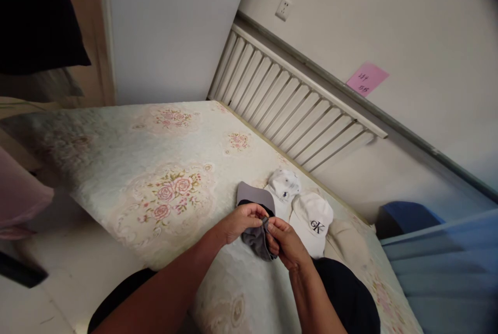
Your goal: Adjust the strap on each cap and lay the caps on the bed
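A grey baseball cap is between my two hands, its brim pointing away from me and its crown hanging below my fingers. My left hand pinches the cap's back strap from the left. From the right, my right hand grips the same strap, with its fingertips almost touching the left ones. Just beyond lies a white cap with a small dark logo. Right of my right hand rests another white cap, with black letters on its front. The strap's fastening is partly hidden by my fingers.
The caps lie on a flower-patterned mattress. A white radiator runs along the wall behind it, below a pink note and a socket. Blue fabric is at the right, and pink cloth hangs at the left.
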The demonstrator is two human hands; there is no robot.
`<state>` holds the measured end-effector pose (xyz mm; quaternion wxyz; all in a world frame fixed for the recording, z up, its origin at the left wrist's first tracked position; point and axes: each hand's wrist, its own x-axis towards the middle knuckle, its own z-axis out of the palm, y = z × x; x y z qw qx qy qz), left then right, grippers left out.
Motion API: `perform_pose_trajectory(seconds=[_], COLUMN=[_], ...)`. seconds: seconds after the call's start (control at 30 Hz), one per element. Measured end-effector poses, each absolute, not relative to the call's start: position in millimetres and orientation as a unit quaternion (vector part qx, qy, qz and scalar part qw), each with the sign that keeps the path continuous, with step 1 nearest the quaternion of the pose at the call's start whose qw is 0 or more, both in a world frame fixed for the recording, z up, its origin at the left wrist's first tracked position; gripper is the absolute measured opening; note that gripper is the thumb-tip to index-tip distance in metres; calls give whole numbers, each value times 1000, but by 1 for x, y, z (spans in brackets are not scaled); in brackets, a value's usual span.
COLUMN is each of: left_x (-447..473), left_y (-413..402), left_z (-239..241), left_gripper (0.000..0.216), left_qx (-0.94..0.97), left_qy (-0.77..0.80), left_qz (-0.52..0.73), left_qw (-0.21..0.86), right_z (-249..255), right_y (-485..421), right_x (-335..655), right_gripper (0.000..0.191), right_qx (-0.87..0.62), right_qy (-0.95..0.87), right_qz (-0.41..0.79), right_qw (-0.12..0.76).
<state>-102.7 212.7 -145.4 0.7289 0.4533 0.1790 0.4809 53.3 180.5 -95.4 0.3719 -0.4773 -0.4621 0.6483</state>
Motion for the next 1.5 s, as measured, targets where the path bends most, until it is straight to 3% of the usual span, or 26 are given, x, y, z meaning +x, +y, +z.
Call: perform_pose_trajectory(seconds=[0.73,1.07,1.5], left_x=[-104,-105,-104], left_y=[214,212,214], left_z=[-144,-139,-143], left_gripper=[23,23,23], left_qx=[457,448,462], left_qy=[170,175,162], left_qz=[474,465,447], left_qw=[733,743,749], right_z=[-91,-86,-89], right_y=[176,170,174], right_x=[38,53,50], right_gripper=[24,26,25], right_qx=[-512,-564,-551], right_qy=[-449,-477,-464], right_qz=[590,557,563], right_qw=[435,380,405])
